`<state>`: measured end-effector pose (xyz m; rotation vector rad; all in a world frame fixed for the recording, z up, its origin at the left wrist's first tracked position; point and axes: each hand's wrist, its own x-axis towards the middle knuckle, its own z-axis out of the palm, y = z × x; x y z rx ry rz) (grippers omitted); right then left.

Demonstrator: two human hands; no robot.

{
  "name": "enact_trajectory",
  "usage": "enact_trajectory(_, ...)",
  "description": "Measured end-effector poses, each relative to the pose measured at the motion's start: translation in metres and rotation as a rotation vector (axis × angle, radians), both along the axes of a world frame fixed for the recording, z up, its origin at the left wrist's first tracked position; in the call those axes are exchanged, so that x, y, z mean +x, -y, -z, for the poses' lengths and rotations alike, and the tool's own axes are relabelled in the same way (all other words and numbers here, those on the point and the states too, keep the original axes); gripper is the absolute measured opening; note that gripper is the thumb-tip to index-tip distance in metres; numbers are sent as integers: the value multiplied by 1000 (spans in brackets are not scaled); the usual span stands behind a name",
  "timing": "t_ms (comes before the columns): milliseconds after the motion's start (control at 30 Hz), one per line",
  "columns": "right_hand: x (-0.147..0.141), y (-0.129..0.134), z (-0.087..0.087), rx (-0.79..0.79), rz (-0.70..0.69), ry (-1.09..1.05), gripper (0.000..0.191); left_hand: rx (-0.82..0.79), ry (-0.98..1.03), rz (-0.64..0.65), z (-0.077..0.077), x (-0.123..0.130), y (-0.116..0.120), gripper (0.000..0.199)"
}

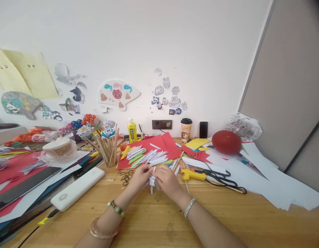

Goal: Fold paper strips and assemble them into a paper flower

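Both hands meet over the middle of the wooden table, around a small folded white paper piece (152, 181). My left hand (141, 176) pinches it from the left, its fingertips close to the top of the piece. From the right, my right hand (166, 177) grips the same paper, fingers bent and pressed together. Pointed white ends hang below the fingers; the fingertips hide part of the upper piece. Just behind the hands, folded white paper strips (155, 156) and some green ones lie on red sheets (171, 143).
A yellow glue gun (192, 175) and black-handled scissors (221, 177) lie right of my hands. On the left are a white power bank (78, 188) and a holder of wooden sticks (109, 155). Behind stand a yellow bottle (132, 131), a cup (185, 130) and a red balloon (226, 142).
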<state>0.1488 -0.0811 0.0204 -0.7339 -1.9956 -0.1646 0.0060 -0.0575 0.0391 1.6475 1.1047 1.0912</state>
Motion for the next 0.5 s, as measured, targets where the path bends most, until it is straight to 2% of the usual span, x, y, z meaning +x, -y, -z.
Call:
enact_trajectory(233,-1,2,1,150,50,88,24,-37,52,-8,2,0,-1,33)
enact_trajectory(400,-3,2,1,84,102,29,28,-18,20,-38,4,1,-3,31)
enact_trajectory(500,-6,1,4,97,110,38,23,-33,24,-54,5,1,-4,30)
